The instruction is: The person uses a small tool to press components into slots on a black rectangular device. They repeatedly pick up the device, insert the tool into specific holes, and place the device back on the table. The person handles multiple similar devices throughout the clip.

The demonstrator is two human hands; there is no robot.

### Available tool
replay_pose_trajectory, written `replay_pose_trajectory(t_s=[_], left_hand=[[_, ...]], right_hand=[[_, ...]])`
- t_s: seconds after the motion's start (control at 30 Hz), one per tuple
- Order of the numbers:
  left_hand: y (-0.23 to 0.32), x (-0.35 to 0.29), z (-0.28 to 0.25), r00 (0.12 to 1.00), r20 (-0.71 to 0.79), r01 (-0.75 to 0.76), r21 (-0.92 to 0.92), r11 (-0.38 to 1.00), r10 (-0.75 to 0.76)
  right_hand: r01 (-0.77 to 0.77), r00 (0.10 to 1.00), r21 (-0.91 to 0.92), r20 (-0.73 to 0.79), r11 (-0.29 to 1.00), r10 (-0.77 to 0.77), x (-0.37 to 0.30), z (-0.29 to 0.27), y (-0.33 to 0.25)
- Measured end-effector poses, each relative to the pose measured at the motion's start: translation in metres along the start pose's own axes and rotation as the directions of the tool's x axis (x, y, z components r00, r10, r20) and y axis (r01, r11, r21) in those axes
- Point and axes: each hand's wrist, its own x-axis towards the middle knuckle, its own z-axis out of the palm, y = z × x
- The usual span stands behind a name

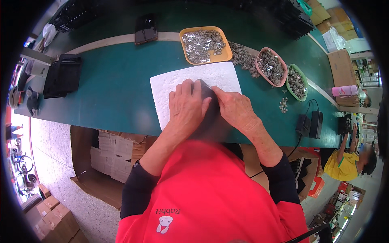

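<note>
A white foam board [162, 95] lies on the green table in front of me. Over it is a dark, blurred piece [210, 100] between my hands; its exact kind does not show. My left hand [187, 104] bends over the left side of this dark piece, fingertips at its far end and thumb against it. My right hand [238, 110] is closed at the piece's right edge, its forefinger and thumb side pressed by the far tip. What sits in those fingers, if anything, is too small to tell. Beyond the board stands a yellow tray [229, 52] of small shiny metal clips.
A pink basket [258, 68] and a green basket [288, 87] hold small metal parts; a loose heap [243, 56] lies beside them. A phone [146, 29] lies at the back, a black plastic case [63, 76] at left, black adapters [315, 124] at right. An open carton [83, 162] stands below the edge.
</note>
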Motion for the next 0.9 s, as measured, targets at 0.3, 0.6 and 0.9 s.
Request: replay_pose_trajectory(t_s=[0.3,0.6,0.9], left_hand=[[-0.001,0.001,0.000,1.000,0.010,0.010,-0.015,1.000,-0.010],[-0.002,0.000,0.000,1.000,0.006,0.007,-0.028,1.000,-0.006],[-0.002,0.000,-0.001,0.999,0.033,-0.014,-0.030,0.999,0.015]], right_hand=[[0.042,0.994,-0.134,-0.093,0.990,-0.054,-0.005,0.006,-0.009],[0.030,0.993,-0.195,-0.109,0.980,-0.052,-0.001,0.007,-0.011],[0.108,0.994,-0.378,0.014,0.920,-0.111,-0.002,0.014,-0.017]])
